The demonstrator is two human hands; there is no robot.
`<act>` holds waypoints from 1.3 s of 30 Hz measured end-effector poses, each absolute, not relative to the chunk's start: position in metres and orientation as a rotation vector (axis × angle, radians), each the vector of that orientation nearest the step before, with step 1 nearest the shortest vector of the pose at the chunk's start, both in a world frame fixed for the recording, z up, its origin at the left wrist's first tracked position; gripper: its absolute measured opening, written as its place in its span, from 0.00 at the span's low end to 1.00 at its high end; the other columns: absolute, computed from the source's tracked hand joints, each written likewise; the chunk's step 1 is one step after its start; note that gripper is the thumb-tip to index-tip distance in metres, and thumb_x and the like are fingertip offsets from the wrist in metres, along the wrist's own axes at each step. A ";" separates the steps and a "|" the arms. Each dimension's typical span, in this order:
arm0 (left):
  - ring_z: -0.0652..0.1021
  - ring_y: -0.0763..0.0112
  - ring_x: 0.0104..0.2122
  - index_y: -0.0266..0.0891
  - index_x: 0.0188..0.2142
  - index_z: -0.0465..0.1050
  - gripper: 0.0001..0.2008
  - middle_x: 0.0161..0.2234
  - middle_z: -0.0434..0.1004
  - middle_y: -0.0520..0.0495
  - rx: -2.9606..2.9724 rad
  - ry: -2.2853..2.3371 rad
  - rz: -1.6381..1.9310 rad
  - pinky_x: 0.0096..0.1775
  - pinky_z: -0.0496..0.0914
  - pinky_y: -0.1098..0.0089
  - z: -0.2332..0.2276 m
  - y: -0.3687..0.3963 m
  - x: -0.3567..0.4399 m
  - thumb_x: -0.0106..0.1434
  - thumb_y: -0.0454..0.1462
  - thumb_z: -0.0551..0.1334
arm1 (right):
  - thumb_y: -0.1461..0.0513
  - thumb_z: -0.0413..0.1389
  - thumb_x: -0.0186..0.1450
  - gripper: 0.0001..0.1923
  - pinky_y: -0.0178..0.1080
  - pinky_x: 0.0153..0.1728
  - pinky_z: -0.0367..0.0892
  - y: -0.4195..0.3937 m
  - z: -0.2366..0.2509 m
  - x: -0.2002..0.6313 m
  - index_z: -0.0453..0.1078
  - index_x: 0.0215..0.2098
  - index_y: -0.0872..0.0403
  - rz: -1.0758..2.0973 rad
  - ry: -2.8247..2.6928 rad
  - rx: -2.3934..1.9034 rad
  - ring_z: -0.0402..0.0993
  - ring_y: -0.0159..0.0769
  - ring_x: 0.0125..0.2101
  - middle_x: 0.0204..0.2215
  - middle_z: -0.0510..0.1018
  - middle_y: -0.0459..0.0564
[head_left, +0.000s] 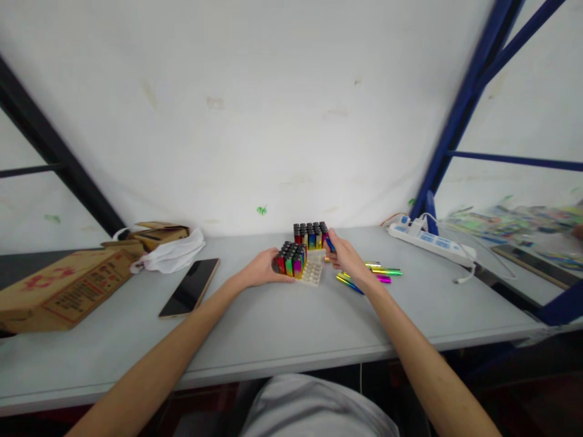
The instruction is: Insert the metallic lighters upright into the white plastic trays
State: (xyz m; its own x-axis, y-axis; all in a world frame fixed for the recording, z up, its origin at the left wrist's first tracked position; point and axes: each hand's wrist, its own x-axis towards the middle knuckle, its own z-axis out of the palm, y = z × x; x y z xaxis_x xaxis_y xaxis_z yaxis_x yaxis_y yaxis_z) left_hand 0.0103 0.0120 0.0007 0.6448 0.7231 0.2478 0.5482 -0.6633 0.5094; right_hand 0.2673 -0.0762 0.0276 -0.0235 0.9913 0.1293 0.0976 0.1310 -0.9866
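Broadly: grey table (273, 328) spanning the view, white wall behind. Landmark taken as white slotted tray (312, 273) near the table's middle. Cardboard box (64, 291) far to tray's left, smaller open carton and white cloth (175, 252) just behind it. White power strip (428, 241) well to tray's right, cable trailing. Dark phone (190, 286) lying flat, left of tray, between tray and box. Left hand (262, 269) resting against tray's left side, touching a block of coloured lighters (292, 260) standing upright in the tray's near-left slots; fingers loosely curled, clamped on nothing clearly seen. Second block of lighters (310, 235) upright at tray's far end. Right hand (346, 255) just right of tray, grip closed on a blue lighter (330, 244) held beside the far block. Loose metallic lighters (380, 272) lying flat right of tray, beyond the right hand, green, pink, blue-yellow. Near-right slots of tray bare.
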 end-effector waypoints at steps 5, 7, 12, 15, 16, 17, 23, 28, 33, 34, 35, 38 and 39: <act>0.80 0.51 0.43 0.37 0.40 0.79 0.35 0.38 0.82 0.44 2.500 1.024 0.643 0.45 0.73 0.61 -0.002 0.010 0.011 0.44 0.62 0.74 | 0.42 0.42 0.70 0.27 0.35 0.18 0.47 -0.073 0.028 0.270 0.51 0.21 0.48 0.956 -1.256 -1.376 0.47 0.29 0.16 0.13 0.52 0.39; 0.80 0.51 0.42 0.37 0.40 0.79 0.35 0.37 0.82 0.44 2.505 1.022 0.657 0.44 0.73 0.62 -0.003 0.011 0.011 0.44 0.62 0.74 | 0.45 0.43 0.70 0.24 0.35 0.17 0.46 -0.074 0.027 0.272 0.51 0.21 0.48 0.931 -1.268 -1.370 0.47 0.29 0.15 0.12 0.51 0.39; 0.80 0.52 0.41 0.38 0.38 0.79 0.34 0.35 0.81 0.45 2.513 1.012 0.672 0.43 0.73 0.63 -0.006 0.012 0.010 0.44 0.62 0.74 | 0.51 0.44 0.69 0.21 0.35 0.17 0.45 -0.078 0.024 0.274 0.51 0.21 0.48 0.917 -1.329 -1.388 0.45 0.28 0.15 0.13 0.51 0.39; 0.80 0.52 0.41 0.38 0.38 0.79 0.34 0.35 0.81 0.45 2.517 1.011 0.690 0.42 0.73 0.63 -0.007 0.012 0.010 0.44 0.62 0.74 | 0.55 0.43 0.69 0.19 0.35 0.17 0.44 -0.080 0.025 0.275 0.50 0.20 0.48 0.956 -1.316 -1.391 0.43 0.27 0.15 0.13 0.51 0.39; 0.80 0.52 0.41 0.38 0.38 0.79 0.34 0.35 0.81 0.45 2.521 1.012 0.694 0.42 0.73 0.63 -0.007 0.012 0.011 0.44 0.62 0.74 | 0.56 0.42 0.69 0.19 0.35 0.17 0.44 -0.080 0.025 0.275 0.50 0.20 0.48 0.970 -1.316 -1.384 0.42 0.27 0.15 0.13 0.51 0.39; 0.80 0.52 0.41 0.38 0.38 0.79 0.34 0.35 0.81 0.45 2.526 1.013 0.696 0.42 0.73 0.63 -0.007 0.012 0.011 0.44 0.62 0.74 | 0.56 0.42 0.69 0.19 0.35 0.17 0.44 -0.080 0.026 0.275 0.50 0.20 0.48 0.983 -1.321 -1.377 0.43 0.27 0.15 0.13 0.51 0.39; 0.80 0.52 0.41 0.38 0.41 0.79 0.35 0.36 0.81 0.45 2.544 0.997 0.680 0.43 0.72 0.63 -0.007 0.010 0.011 0.46 0.62 0.73 | 0.57 0.41 0.70 0.21 0.34 0.17 0.44 -0.081 0.028 0.273 0.49 0.19 0.49 1.036 -1.324 -1.349 0.44 0.27 0.15 0.13 0.51 0.39; 0.80 0.52 0.41 0.38 0.42 0.79 0.35 0.37 0.81 0.45 2.551 0.979 0.680 0.43 0.73 0.63 -0.006 0.010 0.011 0.46 0.62 0.73 | 0.54 0.42 0.69 0.20 0.34 0.17 0.44 -0.080 0.026 0.274 0.51 0.20 0.49 1.052 -1.311 -1.344 0.44 0.27 0.15 0.13 0.51 0.39; 0.81 0.52 0.41 0.38 0.41 0.80 0.34 0.36 0.82 0.45 2.552 0.965 0.687 0.42 0.73 0.63 -0.006 0.010 0.011 0.46 0.62 0.73 | 0.50 0.43 0.70 0.22 0.35 0.17 0.44 -0.080 0.026 0.274 0.51 0.20 0.49 1.037 -1.322 -1.326 0.43 0.28 0.15 0.13 0.51 0.38; 0.81 0.52 0.40 0.38 0.41 0.80 0.34 0.36 0.82 0.45 2.553 0.971 0.688 0.42 0.73 0.64 -0.006 0.010 0.011 0.46 0.62 0.73 | 0.50 0.43 0.70 0.22 0.35 0.17 0.44 -0.080 0.026 0.274 0.51 0.20 0.49 1.039 -1.318 -1.325 0.43 0.27 0.15 0.13 0.51 0.38; 0.81 0.52 0.40 0.38 0.41 0.80 0.34 0.36 0.82 0.44 2.555 0.975 0.689 0.42 0.73 0.64 -0.007 0.010 0.011 0.46 0.62 0.73 | 0.50 0.43 0.70 0.22 0.35 0.17 0.44 -0.080 0.026 0.273 0.51 0.20 0.49 1.038 -1.316 -1.326 0.43 0.27 0.15 0.13 0.51 0.38; 0.81 0.52 0.40 0.39 0.41 0.79 0.34 0.36 0.82 0.44 2.567 0.974 0.680 0.42 0.73 0.64 -0.009 0.012 0.011 0.46 0.63 0.73 | 0.49 0.43 0.70 0.22 0.35 0.18 0.46 -0.078 0.024 0.274 0.52 0.20 0.49 1.007 -1.351 -1.337 0.44 0.28 0.15 0.13 0.51 0.38; 0.81 0.52 0.40 0.39 0.41 0.79 0.34 0.36 0.82 0.44 2.569 0.971 0.680 0.42 0.73 0.64 -0.009 0.012 0.010 0.46 0.63 0.73 | 0.49 0.42 0.70 0.22 0.35 0.19 0.46 -0.077 0.023 0.274 0.52 0.20 0.49 0.989 -1.376 -1.349 0.45 0.28 0.15 0.13 0.52 0.38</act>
